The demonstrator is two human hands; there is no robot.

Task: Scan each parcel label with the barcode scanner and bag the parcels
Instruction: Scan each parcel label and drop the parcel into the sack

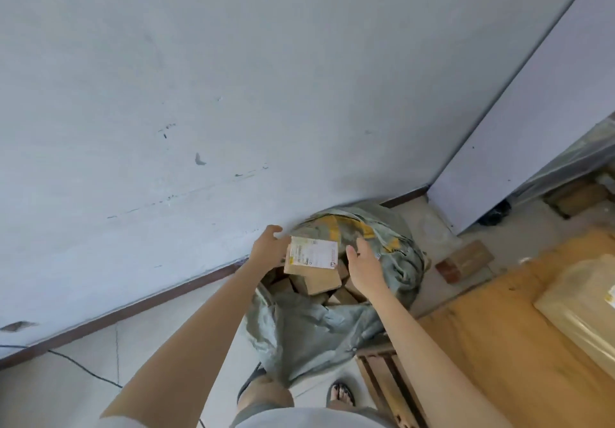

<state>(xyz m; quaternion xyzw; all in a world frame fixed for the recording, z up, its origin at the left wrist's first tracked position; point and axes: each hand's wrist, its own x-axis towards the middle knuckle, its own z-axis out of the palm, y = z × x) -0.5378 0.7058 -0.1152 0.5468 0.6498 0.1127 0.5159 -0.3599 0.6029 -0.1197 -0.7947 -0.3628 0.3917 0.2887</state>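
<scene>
So the left hand is spread fairly wide, fingers loose, with the fingertips at the left edge of the small brown cardboard parcel with a white printed label. I honestly can't tell if it's gripping or just touching. The parcel sits between the two hands, label face up, right over the open mouth of the big grey-green woven sack with yellow stripes, on top of other brown cardboard boxes already inside.

The right hand is open too, palm turned in toward the parcel's right side, just beside it and maybe not quite touching.

My guess on handling: the box looks light and stiff, plain cardboard, not slippery, so pinching the two short sides should be plenty. The sack is floppy and its rim sags just below both wrists, so watch that it doesn't fold shut. No scanner in view.
</scene>
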